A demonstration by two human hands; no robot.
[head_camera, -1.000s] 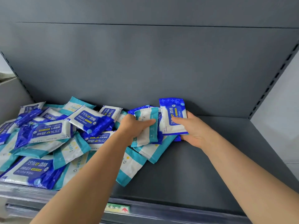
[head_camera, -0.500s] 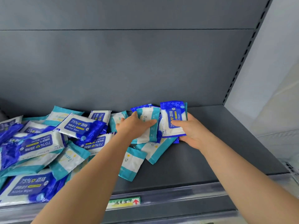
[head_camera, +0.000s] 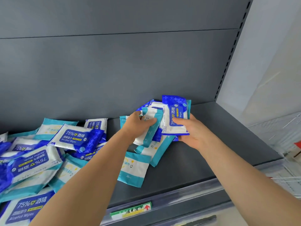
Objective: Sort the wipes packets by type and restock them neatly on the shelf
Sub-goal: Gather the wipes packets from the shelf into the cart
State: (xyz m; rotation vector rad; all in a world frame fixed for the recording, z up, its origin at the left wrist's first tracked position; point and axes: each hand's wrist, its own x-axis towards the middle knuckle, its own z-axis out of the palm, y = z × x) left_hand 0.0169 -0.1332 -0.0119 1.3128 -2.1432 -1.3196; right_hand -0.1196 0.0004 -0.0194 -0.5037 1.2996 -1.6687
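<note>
On the grey shelf [head_camera: 203,154] lies a jumbled heap of wipes packets [head_camera: 40,157] of two kinds: dark blue alcohol wipes and teal-and-white wipes. My left hand [head_camera: 136,126] grips a teal-and-white packet [head_camera: 149,128] near the shelf's back. My right hand [head_camera: 190,132] holds an upright dark blue alcohol wipes packet [head_camera: 175,116], with at least one more packet behind it. More teal packets [head_camera: 133,168] lie flat under and in front of both hands.
The shelf's grey back panel [head_camera: 114,70] rises behind the packets. A slotted upright [head_camera: 228,62] bounds the shelf on the right, beside a pale wall. A price-label strip with a green tag [head_camera: 130,210] runs along the front edge. Bare shelf surface shows at the right.
The view has swung to the right, so the heap now sits further left. Both hands have kept their hold on their packets and shifted slightly right and up.
</note>
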